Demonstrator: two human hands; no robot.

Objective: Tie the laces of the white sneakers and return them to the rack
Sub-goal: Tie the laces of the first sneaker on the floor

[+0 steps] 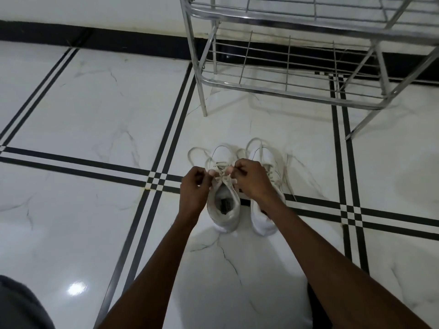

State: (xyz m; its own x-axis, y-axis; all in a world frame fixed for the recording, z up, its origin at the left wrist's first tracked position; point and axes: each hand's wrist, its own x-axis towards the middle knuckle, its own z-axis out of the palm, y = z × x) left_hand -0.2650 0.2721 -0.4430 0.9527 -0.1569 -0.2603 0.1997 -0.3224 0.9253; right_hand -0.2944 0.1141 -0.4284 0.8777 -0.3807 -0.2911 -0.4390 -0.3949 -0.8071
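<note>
Two white sneakers stand side by side on the floor, toes pointing away from me. Over the left sneaker (224,210), my left hand (195,184) and my right hand (251,180) each pinch one end of its lace (223,178), with the lace crossed between them above the tongue. Loose loops of this lace (198,154) trail to the left of the toe. The right sneaker (263,222) is partly hidden under my right wrist, and its lace (291,174) lies untied on the tiles.
A chrome wire shoe rack (285,91) stands just beyond the sneakers against the wall, its two visible shelves bare. The floor is white marble tile with black stripes. A grey cloth-covered knee (21,305) shows at the bottom left.
</note>
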